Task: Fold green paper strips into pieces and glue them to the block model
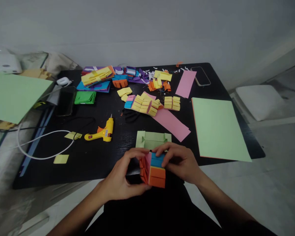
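Between my two hands is a folded paper piece (157, 177) with orange, blue and pink panels, held at the table's front edge above my lap. My left hand (124, 175) grips its left side, fingers over the top and thumb underneath. On the right, my right hand (178, 160) is closed on the blue panel, its fingertips pressing the top. Just beyond the piece lies a folded light green paper (154, 139), partly covered by my right fingers. Farther back are joined yellow folded paper pieces (145, 104) and a smaller yellow piece (172, 103).
A yellow glue gun (104, 131) lies left of centre, near a looped white cable (43, 157). Green sheets (218, 127) overhang the right front edge. Pink strips (173, 124), paper scraps (159, 78), stacked folded papers (97, 76) and phones (66, 101) lie around the black table (88, 167).
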Available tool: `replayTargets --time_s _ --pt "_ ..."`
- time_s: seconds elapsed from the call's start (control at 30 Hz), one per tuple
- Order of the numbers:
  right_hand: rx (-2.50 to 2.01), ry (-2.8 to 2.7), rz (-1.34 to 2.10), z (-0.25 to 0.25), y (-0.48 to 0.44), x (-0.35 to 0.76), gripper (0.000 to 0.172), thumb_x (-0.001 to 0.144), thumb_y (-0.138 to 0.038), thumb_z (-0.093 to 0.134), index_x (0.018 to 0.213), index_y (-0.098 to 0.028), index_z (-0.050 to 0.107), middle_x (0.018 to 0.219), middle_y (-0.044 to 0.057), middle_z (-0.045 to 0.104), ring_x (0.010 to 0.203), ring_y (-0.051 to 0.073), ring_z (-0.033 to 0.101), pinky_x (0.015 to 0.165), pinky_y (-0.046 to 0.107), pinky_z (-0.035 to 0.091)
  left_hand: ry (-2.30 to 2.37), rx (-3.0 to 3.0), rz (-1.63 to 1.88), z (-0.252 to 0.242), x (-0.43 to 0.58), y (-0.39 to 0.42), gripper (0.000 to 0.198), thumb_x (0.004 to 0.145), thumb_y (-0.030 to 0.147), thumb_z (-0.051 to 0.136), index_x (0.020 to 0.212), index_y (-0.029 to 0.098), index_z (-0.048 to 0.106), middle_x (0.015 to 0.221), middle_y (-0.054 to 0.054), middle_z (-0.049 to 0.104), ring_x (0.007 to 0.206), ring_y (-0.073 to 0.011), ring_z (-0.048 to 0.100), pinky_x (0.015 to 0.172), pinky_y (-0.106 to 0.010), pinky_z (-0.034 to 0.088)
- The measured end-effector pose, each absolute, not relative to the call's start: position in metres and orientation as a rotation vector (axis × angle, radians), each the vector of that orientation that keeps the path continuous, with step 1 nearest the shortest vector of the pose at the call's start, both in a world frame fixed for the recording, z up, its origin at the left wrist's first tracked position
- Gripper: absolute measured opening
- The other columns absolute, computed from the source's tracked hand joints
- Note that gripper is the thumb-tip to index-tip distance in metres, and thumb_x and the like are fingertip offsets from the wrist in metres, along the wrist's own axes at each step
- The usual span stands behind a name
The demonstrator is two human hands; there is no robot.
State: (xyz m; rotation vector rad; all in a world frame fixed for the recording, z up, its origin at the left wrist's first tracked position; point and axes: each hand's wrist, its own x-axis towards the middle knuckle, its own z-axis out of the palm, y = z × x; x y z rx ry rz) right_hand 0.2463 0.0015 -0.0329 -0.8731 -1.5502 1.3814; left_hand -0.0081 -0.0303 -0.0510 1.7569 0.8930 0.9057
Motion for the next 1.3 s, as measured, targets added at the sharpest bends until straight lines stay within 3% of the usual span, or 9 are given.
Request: replayTargets --time_s 0.1,0.17,0.27,0.57,0.83,0.93,1.07,1.17,1.3 --pt "-1.054 -1.593 1.343 -0.039 0.012 0.243 0.017 0.084 -0.011 0.074 0.077 -0.026 0.077 0.113 0.005 0.074 0.098 0.020 0.076 0.080 0.033 0.064 1.020 1.882 0.843 -0.049 -0.019 -0.015 0.083 0.079 0.036 0.089 0.147 0.031 0.043 0.139 -0.014 0.064 0.119 -0.0300 0.068 0.100 -0.049 0.058" --pt "-1.127 -1.574 1.352 -0.042 0.022 0.239 0.014 0.083 -0.013 0.072 0.077 -0.025 0.076 0.116 0.006 0.073 0.103 0.021 0.075 0.080 0.033 0.064 1.043 1.963 0.801 -0.046 -0.023 0.001 0.077 0.083 0.035 0.087 0.147 0.031 0.044 0.142 -0.014 0.062 0.123 -0.0302 0.067 0.102 -0.049 0.057" --pt "-1.175 -1.560 1.411 -0.043 0.042 0.233 0.010 0.083 -0.017 0.068 0.082 -0.023 0.076 0.109 0.007 0.076 0.099 0.022 0.075 0.082 0.036 0.064 1.022 2.112 0.758 -0.040 -0.027 0.029 0.069 0.088 0.037 0.083 0.146 0.028 0.047 0.151 -0.016 0.056 0.138 -0.0338 0.059 0.113 -0.055 0.052" --pt "-1.363 -1.614 1.404 -0.043 0.070 0.230 0.017 0.077 -0.030 0.082 0.089 -0.020 0.077 0.084 0.005 0.079 0.075 0.020 0.073 0.073 0.036 0.061 0.939 2.365 0.551 -0.046 -0.029 0.064 0.063 0.096 0.033 0.074 0.151 0.022 0.046 0.149 -0.018 0.057 0.139 -0.0325 0.057 0.116 -0.056 0.050" --pt "-1.406 -1.715 1.305 -0.045 0.066 0.228 0.018 0.074 -0.017 0.085 0.086 -0.021 0.072 0.087 0.003 0.075 0.070 0.017 0.070 0.067 0.033 0.060 0.923 2.339 0.440 -0.042 -0.024 0.069 0.061 0.093 0.033 0.074 0.150 0.021 0.055 0.149 -0.017 0.060 0.139 -0.0341 0.058 0.117 -0.057 0.049" --pt "-1.315 -1.546 1.452 -0.036 0.073 0.227 0.015 0.081 -0.025 0.083 0.090 -0.021 0.072 0.088 0.003 0.075 0.071 0.017 0.072 0.070 0.036 0.063 0.935 2.241 0.486 -0.033 -0.025 0.076 0.060 0.088 0.038 0.079 0.143 0.021 0.062 0.143 -0.015 0.065 0.132 -0.0335 0.063 0.114 -0.054 0.051" --pt "-1.018 -1.229 1.644 -0.014 0.081 0.221 0.023 0.089 -0.042 0.080 0.098 -0.022 0.070 0.095 0.001 0.075 0.087 0.018 0.077 0.086 0.038 0.067 0.883 1.857 0.708 -0.026 -0.027 0.082 0.058 0.083 0.037 0.086 0.136 0.021 0.069 0.129 -0.013 0.074 0.116 -0.0293 0.071 0.102 -0.043 0.057" --pt "-0.914 -1.205 1.597 0.000 0.083 0.217 0.026 0.089 -0.042 0.082 0.102 -0.023 0.070 0.104 0.001 0.075 0.096 0.019 0.077 0.094 0.040 0.066 0.797 1.525 0.836 -0.027 -0.026 0.082 0.054 0.084 0.040 0.085 0.133 0.021 0.072 0.113 -0.010 0.078 0.102 -0.0255 0.075 0.092 -0.038 0.060" --pt "-0.917 -1.313 1.436 -0.001 0.077 0.214 0.024 0.087 -0.034 0.082 0.104 -0.023 0.068 0.113 0.003 0.073 0.100 0.020 0.076 0.095 0.038 0.064 0.774 1.308 0.961 -0.032 -0.026 0.079 0.051 0.085 0.047 0.082 0.127 0.019 0.075 0.115 -0.012 0.079 0.104 -0.0286 0.077 0.093 -0.040 0.061"
